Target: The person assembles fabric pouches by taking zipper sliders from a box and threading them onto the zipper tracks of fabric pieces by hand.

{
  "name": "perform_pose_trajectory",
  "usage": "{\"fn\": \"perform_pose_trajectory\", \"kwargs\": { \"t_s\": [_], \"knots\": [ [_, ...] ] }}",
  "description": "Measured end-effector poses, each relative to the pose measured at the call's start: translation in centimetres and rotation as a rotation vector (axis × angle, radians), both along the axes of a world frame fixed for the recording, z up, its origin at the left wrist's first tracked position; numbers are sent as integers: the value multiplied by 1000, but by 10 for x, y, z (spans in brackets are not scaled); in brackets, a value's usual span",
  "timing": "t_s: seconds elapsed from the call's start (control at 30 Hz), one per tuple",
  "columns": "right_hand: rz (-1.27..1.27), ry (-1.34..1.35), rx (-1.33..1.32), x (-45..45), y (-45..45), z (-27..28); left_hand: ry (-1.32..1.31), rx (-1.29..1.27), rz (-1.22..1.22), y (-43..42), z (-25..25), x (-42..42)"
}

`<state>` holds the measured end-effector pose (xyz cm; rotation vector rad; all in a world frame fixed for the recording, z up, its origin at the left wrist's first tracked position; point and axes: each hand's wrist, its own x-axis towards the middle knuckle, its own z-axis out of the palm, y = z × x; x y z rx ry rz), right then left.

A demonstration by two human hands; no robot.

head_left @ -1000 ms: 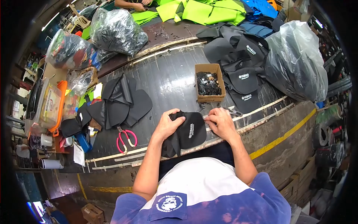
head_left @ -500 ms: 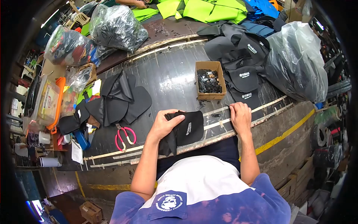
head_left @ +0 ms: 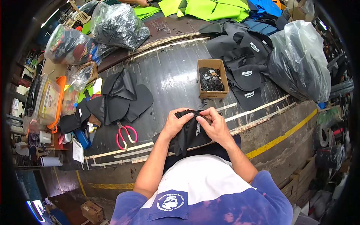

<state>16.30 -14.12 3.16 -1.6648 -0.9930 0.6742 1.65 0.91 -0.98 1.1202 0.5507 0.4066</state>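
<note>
Both of my hands are on a black fabric piece (head_left: 192, 135) with a white YAMAHA print, at the table's near edge. My left hand (head_left: 176, 123) is closed around its upper left part, thumb on top. My right hand (head_left: 216, 129) pinches its upper right edge, the thumb close to the left thumb. Whether a small part is between the fingers is hidden. Just beyond my hands stands a cardboard box (head_left: 213, 95) holding many small black parts. Scissors with pink handles (head_left: 126, 135) lie to the left.
Black fabric pieces (head_left: 125, 95) lie on the left, and printed ones (head_left: 243, 77) on the right beside a large plastic bag (head_left: 300, 63). An orange-rimmed plastic bin (head_left: 56, 103) stands far left. At the back are bright green sheets (head_left: 210, 10) and another person's hand (head_left: 142, 3).
My right hand has moved left from the table to the fabric piece and now pinches its edge. The left hand and the fabric have shifted right. The small dark part on the table is no longer visible.
</note>
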Motion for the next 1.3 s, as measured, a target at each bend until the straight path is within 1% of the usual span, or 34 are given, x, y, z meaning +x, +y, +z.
{"fn": "perform_pose_trajectory", "kwargs": {
  "t_s": [0.2,0.37,0.43,0.57,0.73,0.83,1.0,1.1,1.27,1.3],
  "knots": [
    [-14,59,-67,4,2,-15,32,34,-4,0,3,-1],
    [-35,134,17,1,6,-29,50,-6,-35,-1,7,-1],
    [-46,177,87,-3,8,-31,5,-59,-29,-4,4,1],
    [-53,215,121,-5,8,-34,-33,-97,-12,-8,-4,0],
    [-65,227,80,-5,9,-31,-35,-101,-2,-12,0,0],
    [-62,284,125,-6,9,-33,-34,-100,0,-12,-1,0],
    [-62,339,118,-6,8,-39,-38,-102,-12,-11,0,0],
    [-65,431,90,-3,7,-44,-28,-101,8,-14,3,2],
    [-174,421,150,16,3,-43,-22,-101,8,-10,-1,-2],
    [-236,258,128,29,0,-47,-22,-101,9,-9,-1,-3]
  ]
}}
